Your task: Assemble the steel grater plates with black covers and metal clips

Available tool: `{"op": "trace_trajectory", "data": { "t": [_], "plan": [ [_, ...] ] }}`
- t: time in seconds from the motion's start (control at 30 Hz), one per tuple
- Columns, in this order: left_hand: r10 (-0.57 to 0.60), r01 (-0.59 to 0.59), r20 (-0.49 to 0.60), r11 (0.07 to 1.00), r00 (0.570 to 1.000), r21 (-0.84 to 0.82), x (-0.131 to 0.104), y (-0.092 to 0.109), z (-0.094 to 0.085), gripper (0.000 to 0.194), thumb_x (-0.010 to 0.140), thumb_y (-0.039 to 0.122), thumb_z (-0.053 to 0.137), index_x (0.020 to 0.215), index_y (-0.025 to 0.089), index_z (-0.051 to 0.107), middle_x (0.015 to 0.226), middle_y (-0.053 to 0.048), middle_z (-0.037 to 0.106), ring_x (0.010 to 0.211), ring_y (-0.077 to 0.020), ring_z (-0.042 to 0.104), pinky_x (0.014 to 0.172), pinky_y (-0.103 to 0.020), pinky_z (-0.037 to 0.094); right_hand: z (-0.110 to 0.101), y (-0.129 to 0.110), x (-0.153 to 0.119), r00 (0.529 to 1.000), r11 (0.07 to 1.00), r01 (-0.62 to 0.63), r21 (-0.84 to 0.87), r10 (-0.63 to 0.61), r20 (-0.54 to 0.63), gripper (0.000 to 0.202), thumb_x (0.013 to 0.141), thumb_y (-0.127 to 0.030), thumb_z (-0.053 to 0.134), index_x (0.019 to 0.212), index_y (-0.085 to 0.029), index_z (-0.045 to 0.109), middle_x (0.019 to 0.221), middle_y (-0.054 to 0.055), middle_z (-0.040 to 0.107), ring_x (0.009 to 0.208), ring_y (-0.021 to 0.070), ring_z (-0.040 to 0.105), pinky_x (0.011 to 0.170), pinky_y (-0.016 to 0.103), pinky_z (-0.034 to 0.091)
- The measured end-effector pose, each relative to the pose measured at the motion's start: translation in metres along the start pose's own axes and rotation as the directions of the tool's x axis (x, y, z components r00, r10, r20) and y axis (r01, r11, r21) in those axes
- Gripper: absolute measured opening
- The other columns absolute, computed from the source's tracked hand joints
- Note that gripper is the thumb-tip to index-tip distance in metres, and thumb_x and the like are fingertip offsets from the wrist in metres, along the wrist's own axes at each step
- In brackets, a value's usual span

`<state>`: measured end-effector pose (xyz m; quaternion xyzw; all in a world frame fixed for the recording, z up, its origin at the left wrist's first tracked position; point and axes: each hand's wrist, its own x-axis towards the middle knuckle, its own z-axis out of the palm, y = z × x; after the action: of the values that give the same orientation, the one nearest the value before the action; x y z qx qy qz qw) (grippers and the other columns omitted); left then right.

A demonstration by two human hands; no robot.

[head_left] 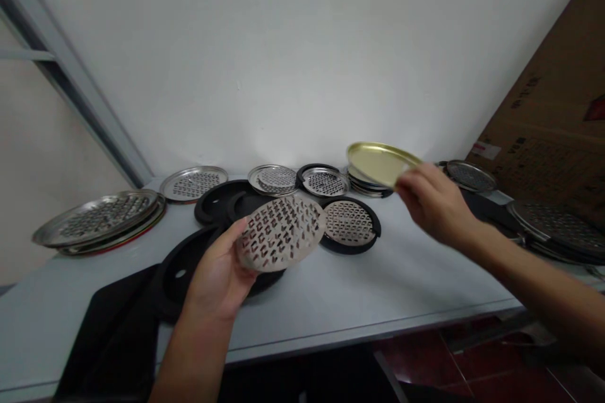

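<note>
My left hand (220,277) grips a round metal grater plate (283,233) by its left edge, tilted above the table. Rows of raised cutting holes cover the plate. Out to the right, my right hand (432,201) pinches the rim of a shallow gold-coloured round lid (382,164), lifted in the air and slightly blurred. Under and behind the held plate lie several black round rings or dishes (184,271). Just right of the plate, a grater disc in a black ring (350,225) rests on the table.
Large grater discs (99,220) are stacked at the left. More graters (195,184) line the wall, and another pile (558,227) stands at the right. A flat black panel (113,334) lies front left on the white table (406,289). A cardboard box (548,101) rises at right.
</note>
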<state>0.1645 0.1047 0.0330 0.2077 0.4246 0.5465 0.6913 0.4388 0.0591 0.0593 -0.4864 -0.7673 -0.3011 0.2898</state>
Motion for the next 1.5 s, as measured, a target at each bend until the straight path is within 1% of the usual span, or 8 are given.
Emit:
{"op": "trace_trajectory", "data": {
  "t": [0.23, 0.5, 0.63, 0.93, 1.13, 1.23, 1.37, 1.5],
  "plan": [
    [0.039, -0.018, -0.184, 0.994, 0.982, 0.110, -0.036, -0.004, -0.022, 0.019, 0.077, 0.011, 0.043, 0.077, 0.018, 0.061, 0.067, 0.001, 0.065, 0.051, -0.0114, 0.059, 0.047, -0.022, 0.048, -0.028, -0.092, -0.081, 0.922, 0.871, 0.358, 0.335, -0.386, 0.019, 0.024, 0.080, -0.008, 0.036, 0.088, -0.012, 0.059, 0.067, 0.010, 0.062, 0.068, 0.0200, 0.055, 0.068, 0.035, 0.047],
    [-0.001, -0.026, 0.065, 0.913, 0.998, 0.406, -0.033, -0.056, -0.011, 0.018, 0.070, 0.019, 0.051, 0.089, 0.019, 0.053, 0.066, -0.001, 0.063, 0.053, -0.0132, 0.057, 0.047, -0.021, 0.042, 0.002, -0.110, -0.105, 0.914, 0.771, 0.331, 0.543, -0.405, 0.017, 0.024, 0.080, -0.008, 0.035, 0.081, -0.010, 0.059, 0.066, 0.009, 0.061, 0.062, 0.0164, 0.054, 0.065, 0.033, 0.049],
    [0.185, -0.248, 0.166, 0.673, 0.969, 0.697, -0.028, -0.073, -0.010, 0.023, 0.070, 0.023, 0.051, 0.093, 0.017, 0.054, 0.086, -0.009, 0.064, 0.079, -0.0216, 0.060, 0.070, -0.033, 0.045, 0.011, -0.113, -0.107, 0.918, 0.794, 0.353, 0.495, -0.395, -0.020, 0.022, 0.079, -0.008, 0.039, 0.077, -0.011, 0.061, 0.070, 0.007, 0.062, 0.065, 0.0144, 0.054, 0.075, 0.031, 0.048],
    [0.398, -0.483, 0.571, -0.306, 0.718, 0.820, -0.040, -0.092, -0.011, 0.031, 0.076, 0.022, 0.042, 0.098, 0.010, 0.060, 0.099, -0.016, 0.061, 0.094, -0.0296, 0.051, 0.079, -0.045, 0.041, 0.018, -0.110, -0.106, 0.958, 0.889, 0.267, 0.372, -0.287, -0.002, 0.014, 0.079, -0.011, 0.046, 0.079, -0.015, 0.060, 0.077, 0.006, 0.063, 0.080, 0.0149, 0.054, 0.082, 0.033, 0.043],
    [0.359, -0.557, 0.793, -0.570, 0.492, 0.604, -0.035, -0.098, -0.040, 0.035, 0.075, 0.034, 0.045, 0.102, 0.016, 0.061, 0.107, -0.013, 0.060, 0.103, -0.0279, 0.050, 0.079, -0.041, 0.042, 0.020, -0.078, -0.084, 0.967, 0.870, 0.201, 0.450, -0.250, 0.052, 0.023, 0.082, -0.033, 0.044, 0.093, -0.014, 0.053, 0.087, 0.011, 0.060, 0.086, 0.0185, 0.053, 0.077, 0.036, 0.045],
    [0.200, -0.616, 0.924, -0.697, 0.326, 0.368, -0.031, -0.099, -0.061, 0.045, 0.073, 0.046, 0.046, 0.111, 0.023, 0.056, 0.117, -0.010, 0.056, 0.109, -0.0282, 0.047, 0.085, -0.043, 0.038, 0.039, -0.017, -0.052, 0.997, 0.987, -0.071, 0.147, 0.070, 0.009, 0.023, 0.080, -0.023, 0.045, 0.102, -0.016, 0.050, 0.098, 0.012, 0.057, 0.094, 0.0217, 0.051, 0.079, 0.039, 0.042],
    [0.050, -0.581, 0.977, -0.797, 0.206, 0.164, -0.024, -0.100, -0.082, 0.059, 0.070, 0.057, 0.044, 0.119, 0.024, 0.049, 0.122, -0.010, 0.052, 0.106, -0.0297, 0.049, 0.085, -0.044, 0.035, 0.077, 0.065, -0.021, 0.853, 0.912, -0.175, -0.371, 0.328, 0.407, 0.033, 0.079, -0.010, 0.038, 0.110, -0.012, 0.049, 0.116, 0.016, 0.051, 0.108, 0.0253, 0.043, 0.085, 0.039, 0.035],
    [0.015, -0.528, 0.985, -0.842, 0.174, 0.106, -0.021, -0.098, -0.087, 0.053, 0.073, 0.043, 0.047, 0.123, 0.024, 0.045, 0.123, -0.008, 0.051, 0.105, -0.0278, 0.051, 0.083, -0.041, 0.036, 0.098, 0.094, -0.018, 0.783, 0.919, -0.092, -0.383, 0.305, 0.543, 0.025, 0.077, -0.006, 0.040, 0.090, -0.013, 0.059, 0.091, 0.013, 0.063, 0.091, 0.0231, 0.054, 0.076, 0.034, 0.037]
  ]
}}
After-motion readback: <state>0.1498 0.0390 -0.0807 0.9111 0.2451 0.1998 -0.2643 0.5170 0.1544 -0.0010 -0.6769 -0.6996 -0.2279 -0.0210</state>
